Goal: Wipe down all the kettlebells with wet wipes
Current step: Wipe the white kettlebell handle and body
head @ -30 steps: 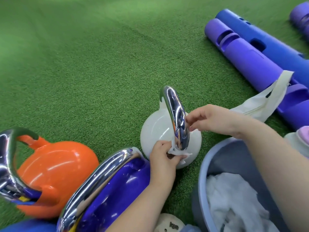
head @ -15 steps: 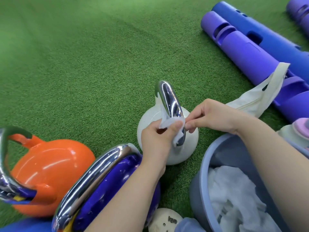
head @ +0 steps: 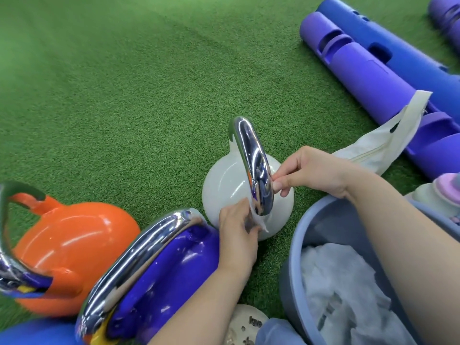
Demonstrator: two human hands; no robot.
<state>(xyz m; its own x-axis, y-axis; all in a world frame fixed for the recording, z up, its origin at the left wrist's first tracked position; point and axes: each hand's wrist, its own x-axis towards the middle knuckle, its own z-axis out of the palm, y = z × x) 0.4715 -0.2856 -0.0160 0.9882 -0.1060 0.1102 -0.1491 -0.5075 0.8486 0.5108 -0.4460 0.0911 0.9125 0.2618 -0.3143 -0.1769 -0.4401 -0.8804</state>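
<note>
A: Where does the job stand?

B: Partway, I judge. On the green artificial turf, the glossy blue-purple kettlebell with a chrome handle and the glossy orange kettlebell sit nearest the person; whether they are wiped I cannot tell. The round grey plastic bin holds crumpled white wipes.

A: And the one in hand?

B: The small white kettlebell with a chrome handle stands upright just beyond them. The left hand pinches a white wet wipe against the handle's lower end; the right hand has fingers curled, fingertips on the handle's other side.
</note>
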